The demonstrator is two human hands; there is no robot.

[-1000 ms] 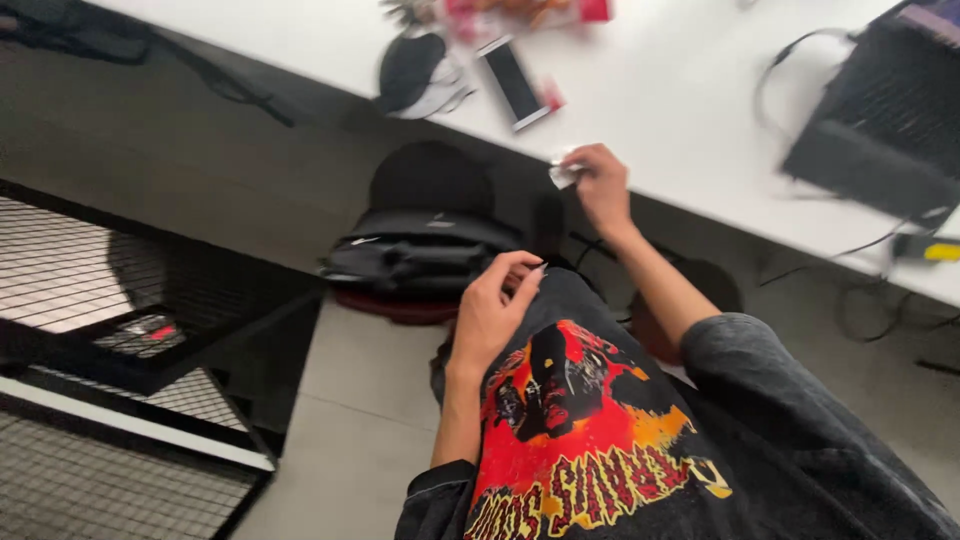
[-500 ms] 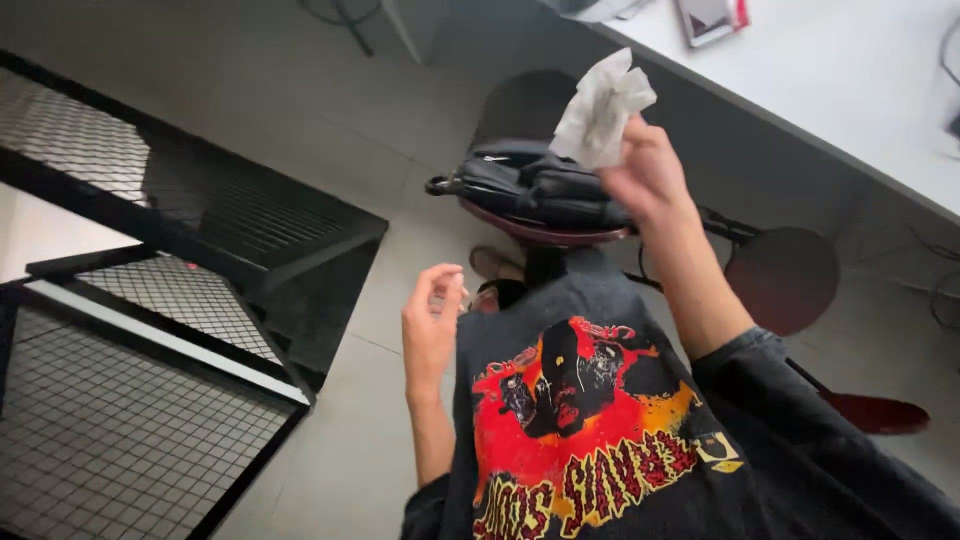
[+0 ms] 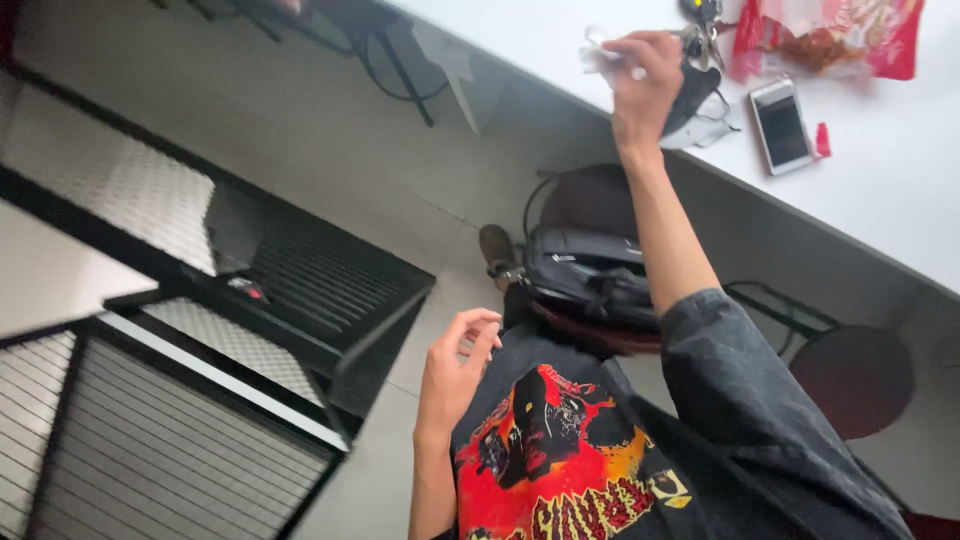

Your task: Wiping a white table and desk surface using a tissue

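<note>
The white crumpled thing (image 3: 600, 55) in the right hand (image 3: 645, 75) is smeared by motion and mostly covered by the fingers, so its kind cannot be told. Just right of that hand, the dark bunch (image 3: 700, 20) on the white table (image 3: 900, 190) is cut by the top edge and too blurred to name. Further right, the red snack bag (image 3: 850, 30) loses its top to the same edge. Below the table, the left hand's (image 3: 455, 375) forearm runs off the bottom edge.
</note>
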